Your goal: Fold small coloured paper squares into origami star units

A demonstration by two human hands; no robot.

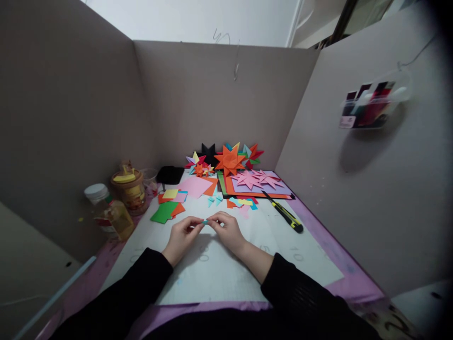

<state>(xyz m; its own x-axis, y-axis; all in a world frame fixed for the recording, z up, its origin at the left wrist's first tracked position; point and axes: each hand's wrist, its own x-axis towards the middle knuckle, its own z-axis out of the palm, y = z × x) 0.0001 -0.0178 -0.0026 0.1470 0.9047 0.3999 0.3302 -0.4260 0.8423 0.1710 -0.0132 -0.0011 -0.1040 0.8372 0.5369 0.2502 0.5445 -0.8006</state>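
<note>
My left hand (183, 233) and my right hand (228, 230) meet over the white mat (219, 274). Between their fingertips they pinch a small light-blue piece of folded paper (205, 221). Both arms wear black sleeves. Just beyond the hands lie small folded blue triangles (214, 200) and a green paper square (163, 212). Farther back stands a pile of folded paper stars, with a big orange star (230, 162) in the middle and pink stars (256, 179) on an orange sheet.
A yellow-and-black utility knife (285, 215) lies to the right of my hands. Two jars and a bottle (109, 210) stand at the left edge. Cardboard walls close in three sides. A clear holder with cards (368, 106) hangs on the right wall.
</note>
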